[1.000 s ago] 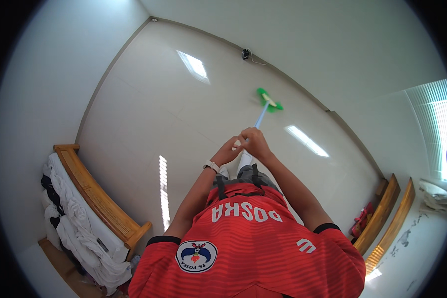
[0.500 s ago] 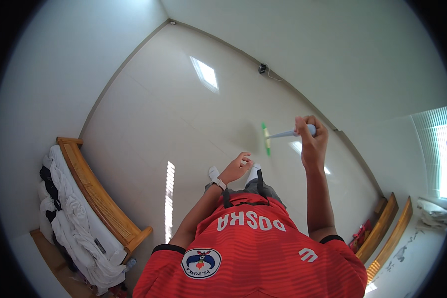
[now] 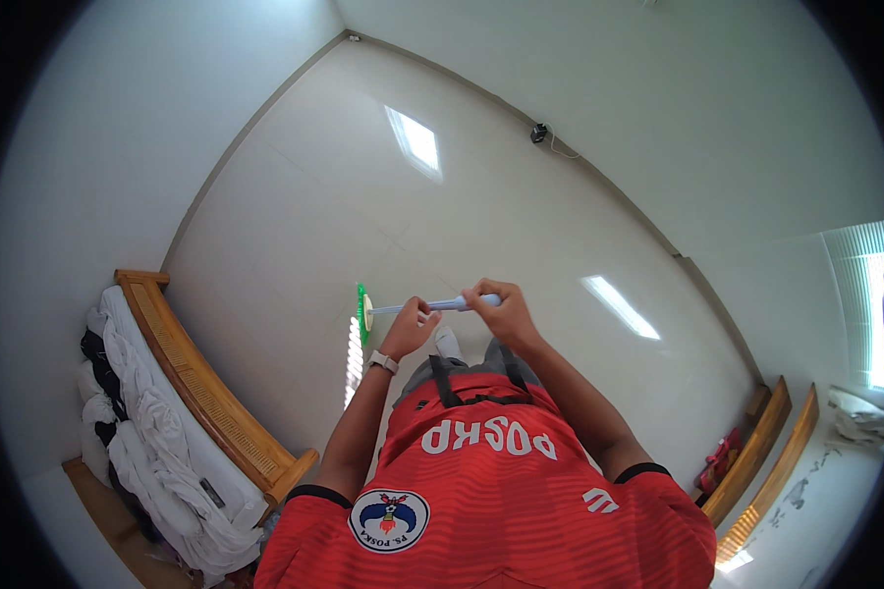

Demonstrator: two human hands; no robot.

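A long-handled broom or mop with a pale blue handle (image 3: 449, 304) reaches down to the floor in front of me. Its narrow green head with a cream middle (image 3: 364, 312) rests to the left of my feet, beside a strip of sunlight; whether it has bristles or cloth I cannot make out. My right hand (image 3: 501, 309) is closed round the top end of the handle. Lower on the shaft, my left hand (image 3: 413, 326), with a pale watch at the wrist (image 3: 383, 362), has its fingers curled round it.
A wooden bed frame (image 3: 201, 393) with rumpled white bedding (image 3: 157, 422) stands on the left. Wooden furniture (image 3: 751, 452) is at the lower right. Against the far wall lies a small black object (image 3: 538, 133) with a cord. Pale floor tiles (image 3: 295, 216) spread ahead.
The broom or mop has swung left across the floor with my right hand. My left hand, earlier off the handle with loose fingers, has moved left and taken hold of the shaft.
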